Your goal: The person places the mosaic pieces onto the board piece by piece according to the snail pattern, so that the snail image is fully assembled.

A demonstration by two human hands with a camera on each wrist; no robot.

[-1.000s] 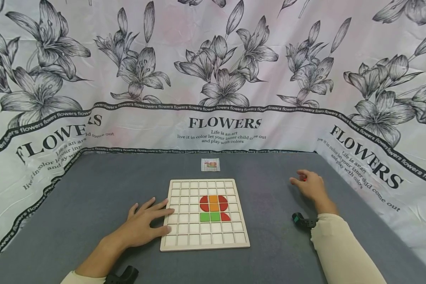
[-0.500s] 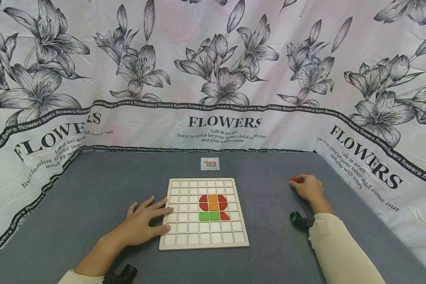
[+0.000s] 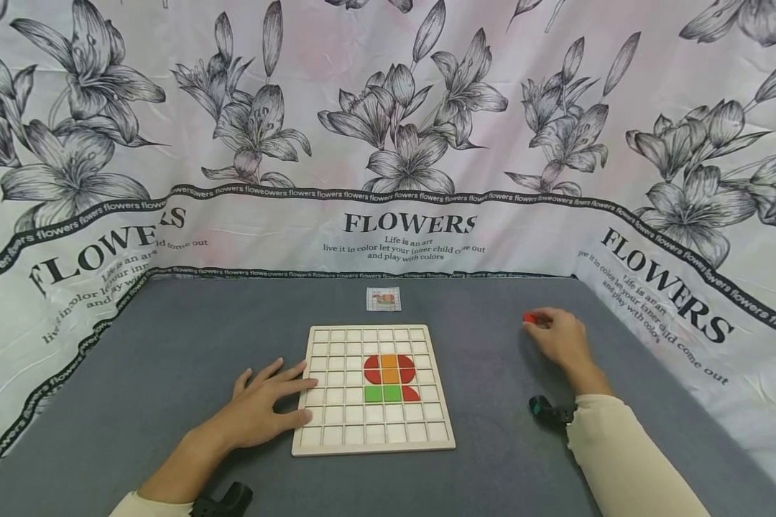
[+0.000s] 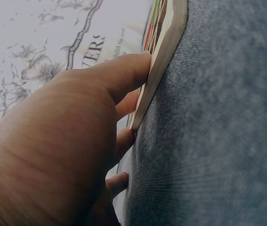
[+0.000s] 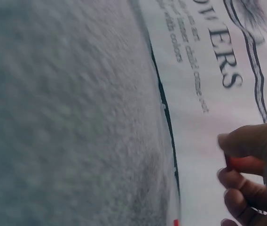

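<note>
My right hand (image 3: 561,337) pinches a small red piece (image 3: 529,317) between thumb and fingertips, to the right of the board. In the right wrist view only a dark edge of that red piece (image 5: 228,162) shows between the fingers. My left hand (image 3: 255,408) rests with spread fingers on the left edge of a wooden grid board (image 3: 336,434). Its thumb (image 4: 133,68) touches the board's rim in the left wrist view. Set in the grid are orange squares (image 3: 389,369), green squares (image 3: 383,393), red rounded pieces (image 3: 371,370) and one red quarter-round piece (image 3: 410,394).
Behind the board lies a small card (image 3: 384,299) with a coloured picture on a grid. A red bit (image 5: 176,222) shows at the bottom of the right wrist view. The grey tabletop (image 3: 233,316) ends at a flower-printed cloth (image 3: 252,230) at the back and sides.
My right hand has shifted slightly left, and the red piece now shows more at its fingertips. The left hand and the board stay where they were.
</note>
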